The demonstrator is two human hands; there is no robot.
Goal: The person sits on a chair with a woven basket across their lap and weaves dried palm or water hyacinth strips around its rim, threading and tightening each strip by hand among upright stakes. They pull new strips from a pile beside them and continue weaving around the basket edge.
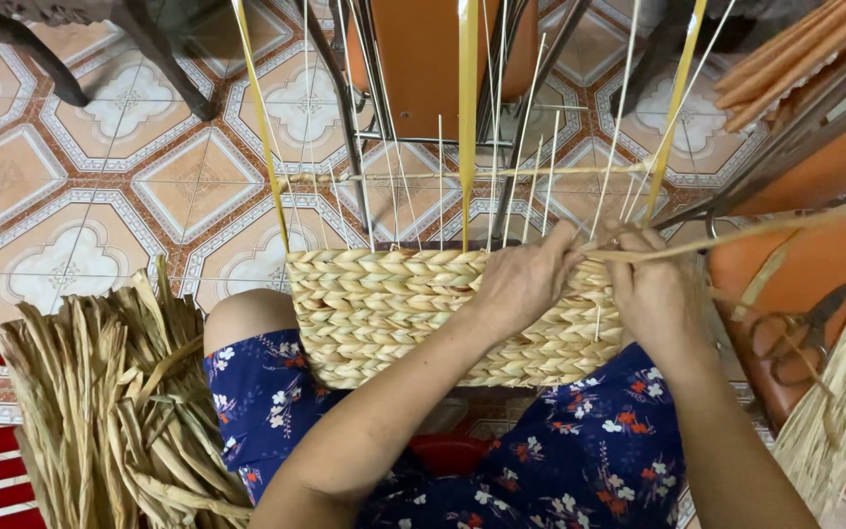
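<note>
My left fingers (552,257) curl over the top right edge of the woven basket (443,318), pressing the braid down; my right hand (653,289) pinches a flat straw strand (727,235) there, keeping it taut. The basket rests on my lap, braced between the knees, uprights (467,108) pointing away. Both forearms angle inward. A bundle of dried strands (119,402) lies at my left.

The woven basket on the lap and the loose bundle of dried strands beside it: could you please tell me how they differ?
The woven basket is plaited into tight, even rows; the bundle of dried strands lies loose and tangled. The basket rests on the person's lap, with the left hand and right hand at its upper right edge; the bundle sits untouched to the left. The basket looks paler, the bundle duller. Both appear to be similar dried plant fibre.
</note>
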